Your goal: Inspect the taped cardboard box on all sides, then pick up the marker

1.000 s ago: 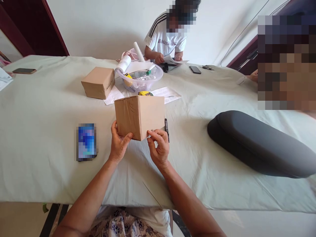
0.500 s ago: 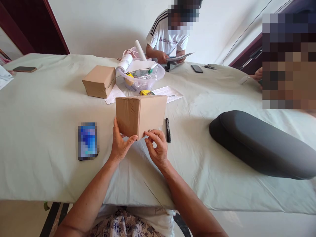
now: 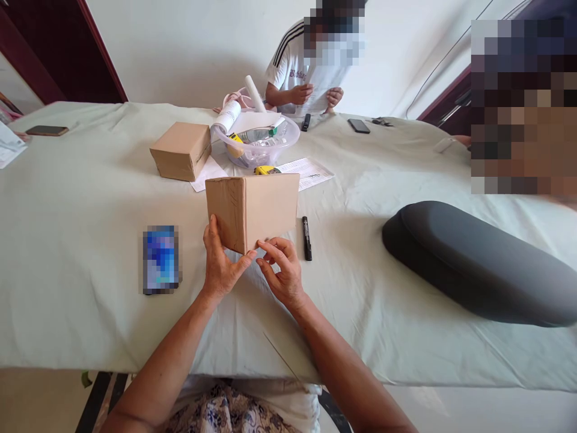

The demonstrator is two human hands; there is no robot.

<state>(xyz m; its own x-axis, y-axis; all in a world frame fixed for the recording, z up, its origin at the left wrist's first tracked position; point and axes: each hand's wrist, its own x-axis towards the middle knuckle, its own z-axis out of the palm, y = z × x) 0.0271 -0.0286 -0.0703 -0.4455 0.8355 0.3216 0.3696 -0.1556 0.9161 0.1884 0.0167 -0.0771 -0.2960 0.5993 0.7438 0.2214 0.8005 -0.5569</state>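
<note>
A brown cardboard box (image 3: pixel 270 207) is tilted up in front of me, one vertical edge facing me. Gripping its lower left side is my left hand (image 3: pixel 220 264), fingers along the left face and thumb by the bottom corner. My right hand (image 3: pixel 282 270) is at the bottom edge, index fingertip touching the box, thumb apart from the fingers. Whether its other fingers touch the underside is hidden. Just right of the box lies a black marker (image 3: pixel 307 238). Behind the box a yellow tape measure (image 3: pixel 265 170) shows in part, near a printed sheet (image 3: pixel 318 173).
Another cardboard box (image 3: pixel 180 150) sits beside a clear plastic basin (image 3: pixel 288 141) of mixed items. A phone (image 3: pixel 161 260) lies left, and a black padded seat (image 3: pixel 478 264) right. Two people are across the cloth-covered table (image 3: pixel 90 313); one holds a paper (image 3: pixel 324 78).
The box has shifted slightly left and turned a little, with both my hands moving along. Across the table, the person has raised the paper upright.
</note>
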